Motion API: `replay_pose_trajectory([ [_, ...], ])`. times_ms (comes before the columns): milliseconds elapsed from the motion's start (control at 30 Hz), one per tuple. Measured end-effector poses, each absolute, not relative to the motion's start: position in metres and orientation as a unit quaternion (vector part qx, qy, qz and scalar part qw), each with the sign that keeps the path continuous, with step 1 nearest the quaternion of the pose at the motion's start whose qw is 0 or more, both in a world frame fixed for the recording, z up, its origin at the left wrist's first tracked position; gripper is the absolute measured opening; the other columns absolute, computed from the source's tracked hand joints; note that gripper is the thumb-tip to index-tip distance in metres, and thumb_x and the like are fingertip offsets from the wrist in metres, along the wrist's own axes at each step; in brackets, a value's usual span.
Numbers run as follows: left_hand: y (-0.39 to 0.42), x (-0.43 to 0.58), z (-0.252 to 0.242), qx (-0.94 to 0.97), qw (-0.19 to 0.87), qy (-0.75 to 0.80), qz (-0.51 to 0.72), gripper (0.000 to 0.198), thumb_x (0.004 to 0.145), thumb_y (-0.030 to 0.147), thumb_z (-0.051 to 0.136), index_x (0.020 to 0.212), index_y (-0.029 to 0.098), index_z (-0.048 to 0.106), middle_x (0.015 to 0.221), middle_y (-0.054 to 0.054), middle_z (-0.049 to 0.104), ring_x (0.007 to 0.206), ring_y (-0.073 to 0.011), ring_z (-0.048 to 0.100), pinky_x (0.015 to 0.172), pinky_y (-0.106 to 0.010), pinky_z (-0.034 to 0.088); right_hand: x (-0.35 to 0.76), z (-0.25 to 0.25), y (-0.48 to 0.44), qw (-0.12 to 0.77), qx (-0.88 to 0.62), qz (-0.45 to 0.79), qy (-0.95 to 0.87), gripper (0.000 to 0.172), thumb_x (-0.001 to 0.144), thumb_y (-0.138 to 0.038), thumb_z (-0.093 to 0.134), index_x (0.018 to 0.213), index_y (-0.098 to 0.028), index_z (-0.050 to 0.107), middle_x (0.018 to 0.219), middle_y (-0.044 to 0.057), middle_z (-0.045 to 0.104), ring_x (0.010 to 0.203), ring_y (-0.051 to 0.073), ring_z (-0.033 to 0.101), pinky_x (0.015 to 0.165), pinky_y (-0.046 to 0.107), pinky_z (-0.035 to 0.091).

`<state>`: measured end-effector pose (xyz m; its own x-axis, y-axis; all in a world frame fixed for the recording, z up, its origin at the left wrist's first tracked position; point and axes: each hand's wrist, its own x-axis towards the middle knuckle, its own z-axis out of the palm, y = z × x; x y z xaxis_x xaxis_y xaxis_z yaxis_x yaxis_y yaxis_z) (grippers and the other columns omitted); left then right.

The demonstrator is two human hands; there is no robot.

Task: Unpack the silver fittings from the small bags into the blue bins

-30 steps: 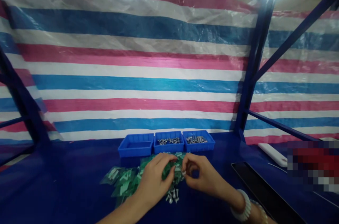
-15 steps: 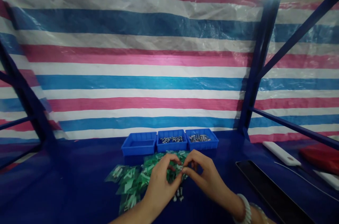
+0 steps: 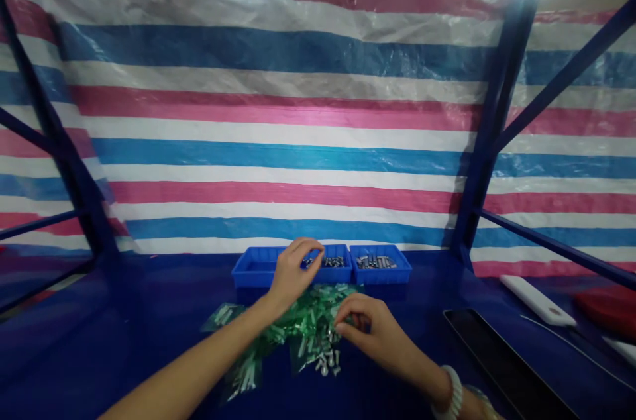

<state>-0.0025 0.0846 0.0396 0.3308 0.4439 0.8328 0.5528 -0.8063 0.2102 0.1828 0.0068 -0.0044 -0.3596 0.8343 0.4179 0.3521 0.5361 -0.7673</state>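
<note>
My left hand [image 3: 294,269] is raised over the edge between the left blue bin [image 3: 248,269] and the middle blue bin [image 3: 342,272], which holds small metal screws. Its thumb and fingertips come together in a pinch; anything between them is too small to make out. Lower right, my right hand [image 3: 370,326] is closed at the fingertips beside a pile of green-tinted clear plastic bags [image 3: 311,317] with small parts inside. What that pinch holds, if anything, is unclear. Just below it lie several loose metal screws [image 3: 328,362] on the blue table.
The right blue bin [image 3: 380,264] contains metal cylindrical pieces. To the right are a dark tablet-like slab [image 3: 501,354], a white oblong device [image 3: 539,301], a white cable and a red object [image 3: 606,311]. Blue metal posts stand before a striped sheet.
My hands were together over the bags and have parted. The left hand has moved up and away to the bins; the right stays near the pile. The view has shifted slightly.
</note>
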Motion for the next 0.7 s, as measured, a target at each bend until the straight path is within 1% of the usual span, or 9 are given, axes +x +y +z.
replay_pose_trajectory([
  [33, 0.095, -0.006, 0.040, -0.829, 0.061, -0.301, -0.468, 0.011, 0.086, 0.014, 0.053, 0.094, 0.017, 0.061, 0.091, -0.006, 0.067, 0.088, -0.0208, 0.063, 0.081, -0.039, 0.053, 0.183, -0.003, 0.004, 0.391, -0.372, 0.264, -0.799, 0.004, 0.080, -0.021, 0.067, 0.080, -0.018, 0.069, 0.084, 0.003, 0.063, 0.074, 0.015, 0.055, 0.067, 0.025, 0.044],
  [67, 0.102, -0.010, 0.040, -0.843, 0.062, -0.294, -0.445, 0.016, 0.084, 0.014, 0.056, 0.099, 0.018, 0.061, 0.096, -0.007, 0.067, 0.093, -0.0223, 0.062, 0.084, -0.041, 0.052, 0.184, -0.002, 0.002, 0.365, -0.359, 0.242, -0.824, 0.004, 0.079, -0.018, 0.069, 0.082, -0.019, 0.070, 0.089, 0.003, 0.062, 0.081, 0.016, 0.056, 0.075, 0.028, 0.044],
  [133, 0.105, -0.018, 0.036, -0.866, 0.065, -0.283, -0.407, 0.028, 0.081, 0.013, 0.059, 0.108, 0.020, 0.059, 0.104, -0.007, 0.066, 0.103, -0.0245, 0.058, 0.090, -0.045, 0.050, 0.185, -0.001, -0.002, 0.311, -0.341, 0.212, -0.861, 0.013, 0.075, -0.014, 0.072, 0.086, -0.021, 0.069, 0.096, 0.003, 0.061, 0.093, 0.018, 0.055, 0.086, 0.031, 0.043],
  [200, 0.093, -0.024, 0.029, -0.878, 0.073, -0.278, -0.383, 0.033, 0.080, 0.012, 0.058, 0.112, 0.020, 0.057, 0.108, -0.008, 0.065, 0.109, -0.0257, 0.054, 0.095, -0.048, 0.047, 0.186, -0.002, -0.004, 0.267, -0.339, 0.192, -0.881, 0.016, 0.074, -0.015, 0.074, 0.088, -0.022, 0.069, 0.098, 0.003, 0.060, 0.094, 0.019, 0.054, 0.085, 0.031, 0.043],
  [267, 0.074, -0.028, 0.021, -0.883, 0.085, -0.276, -0.371, 0.031, 0.082, 0.011, 0.054, 0.112, 0.019, 0.057, 0.108, -0.009, 0.064, 0.111, -0.0257, 0.053, 0.097, -0.048, 0.046, 0.186, -0.003, -0.005, 0.237, -0.337, 0.172, -0.895, 0.018, 0.074, -0.015, 0.075, 0.089, -0.022, 0.068, 0.098, 0.002, 0.060, 0.095, 0.019, 0.053, 0.085, 0.031, 0.043],
  [433, 0.040, -0.028, 0.012, -0.887, 0.092, -0.244, -0.381, 0.029, 0.084, 0.008, 0.050, 0.110, 0.018, 0.058, 0.101, -0.009, 0.066, 0.104, -0.0245, 0.056, 0.094, -0.047, 0.048, 0.185, -0.004, -0.005, 0.216, -0.332, 0.137, -0.908, 0.017, 0.075, -0.014, 0.073, 0.088, -0.021, 0.066, 0.099, 0.003, 0.059, 0.096, 0.020, 0.053, 0.085, 0.032, 0.042],
  [533, 0.037, -0.029, 0.011, -0.869, 0.062, -0.242, -0.426, 0.028, 0.082, 0.008, 0.052, 0.107, 0.019, 0.058, 0.100, -0.009, 0.066, 0.100, -0.0241, 0.057, 0.092, -0.046, 0.048, 0.184, -0.006, -0.005, 0.204, -0.333, 0.134, -0.911, 0.011, 0.077, -0.018, 0.072, 0.086, -0.022, 0.068, 0.098, 0.002, 0.060, 0.096, 0.021, 0.053, 0.085, 0.034, 0.042],
  [633, 0.038, -0.031, 0.009, -0.855, 0.012, -0.253, -0.452, 0.025, 0.081, 0.009, 0.055, 0.103, 0.019, 0.059, 0.097, -0.008, 0.065, 0.099, -0.0237, 0.056, 0.089, -0.044, 0.049, 0.182, -0.009, -0.005, 0.202, -0.335, 0.141, -0.910, 0.012, 0.080, -0.015, 0.069, 0.089, -0.023, 0.069, 0.098, 0.002, 0.061, 0.096, 0.020, 0.053, 0.086, 0.033, 0.043],
  [700, 0.037, -0.031, 0.008, -0.850, -0.020, -0.259, -0.458, 0.024, 0.080, 0.010, 0.055, 0.102, 0.020, 0.059, 0.097, -0.007, 0.065, 0.098, -0.0236, 0.056, 0.088, -0.044, 0.049, 0.180, -0.013, -0.005, 0.209, -0.337, 0.153, -0.905, 0.012, 0.079, -0.013, 0.068, 0.087, -0.022, 0.069, 0.095, 0.002, 0.060, 0.094, 0.019, 0.053, 0.084, 0.031, 0.044],
])
